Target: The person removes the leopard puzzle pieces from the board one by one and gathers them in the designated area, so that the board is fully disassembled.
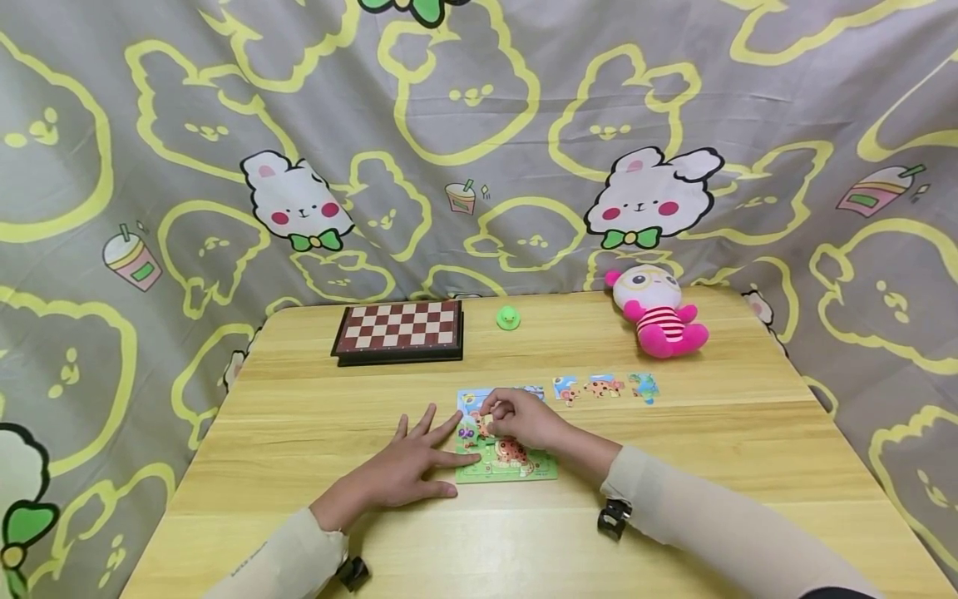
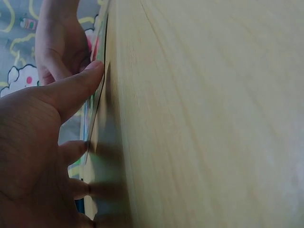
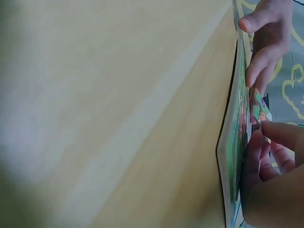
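Nearest the camera, two pale sleeves (image 1: 718,507) reach in over the wooden surface (image 1: 524,553), a black device (image 1: 612,520) at each wrist. Here's the left hand (image 1: 404,470): fingers spread wide and nearly straight, gripping nothing, fingertips over the left side of the puzzle board (image 1: 471,477). The left wrist view gives it from the side, thumb stretched across the board's edge, the board just a thin strip lying flat.

Across to the right hand (image 1: 527,420), and it's bent over the board, fingers curled in. From the head view they largely cover their catch; the right wrist view tells all! Thumb and fingers are closed together in a pinch on a puzzle piece (image 3: 260,111), tipped up on edge above the board, green and orange showing on it. On the board, a spotted animal picture lies partly hidden beneath that hand.

Only the head view brings in the rest. Just right of the board, three loose pieces (image 1: 604,386) sit in a row. Farther back, a checkered game board (image 1: 400,329) at left, a little green duck (image 1: 508,318) in the middle, a pink-and-white plush toy (image 1: 660,320) at right. Behind it all, grey cloth (image 1: 524,179) printed with yellow outlines and white rabbits.
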`<state>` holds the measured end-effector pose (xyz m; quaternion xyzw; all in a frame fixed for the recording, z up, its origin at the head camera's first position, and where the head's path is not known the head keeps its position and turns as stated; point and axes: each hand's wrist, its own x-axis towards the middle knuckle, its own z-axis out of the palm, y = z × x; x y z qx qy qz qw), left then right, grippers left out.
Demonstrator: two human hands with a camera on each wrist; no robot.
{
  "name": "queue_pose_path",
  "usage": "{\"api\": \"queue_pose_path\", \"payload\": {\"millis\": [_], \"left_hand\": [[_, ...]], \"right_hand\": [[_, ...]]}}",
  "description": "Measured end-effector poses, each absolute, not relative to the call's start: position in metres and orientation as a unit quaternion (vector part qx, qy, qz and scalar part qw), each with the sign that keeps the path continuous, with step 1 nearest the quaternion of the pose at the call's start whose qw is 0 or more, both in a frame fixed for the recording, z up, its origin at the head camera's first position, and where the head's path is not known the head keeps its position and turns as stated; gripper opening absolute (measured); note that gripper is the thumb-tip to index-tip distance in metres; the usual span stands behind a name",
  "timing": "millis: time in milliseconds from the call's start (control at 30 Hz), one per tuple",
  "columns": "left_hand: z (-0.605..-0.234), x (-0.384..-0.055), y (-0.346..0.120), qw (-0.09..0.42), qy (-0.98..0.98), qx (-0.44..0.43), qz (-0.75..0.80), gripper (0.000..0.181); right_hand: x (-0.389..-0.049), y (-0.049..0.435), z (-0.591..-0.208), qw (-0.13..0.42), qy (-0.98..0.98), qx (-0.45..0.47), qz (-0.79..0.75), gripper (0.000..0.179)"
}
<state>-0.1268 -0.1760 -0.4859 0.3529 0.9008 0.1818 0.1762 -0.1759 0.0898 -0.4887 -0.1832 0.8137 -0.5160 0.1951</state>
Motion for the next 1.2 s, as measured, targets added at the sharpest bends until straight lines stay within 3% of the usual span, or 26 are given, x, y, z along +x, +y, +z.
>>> {"api": "queue_pose_path", "payload": {"millis": [1200], "left_hand": [[-0.483,-0.127,-0.175,0.183,0.901,0.349,0.182,0.048]], "right_hand": [[-0.171,0.150,-0.488,0.192,0.809,-0.162,-0.531,0.017]]}}
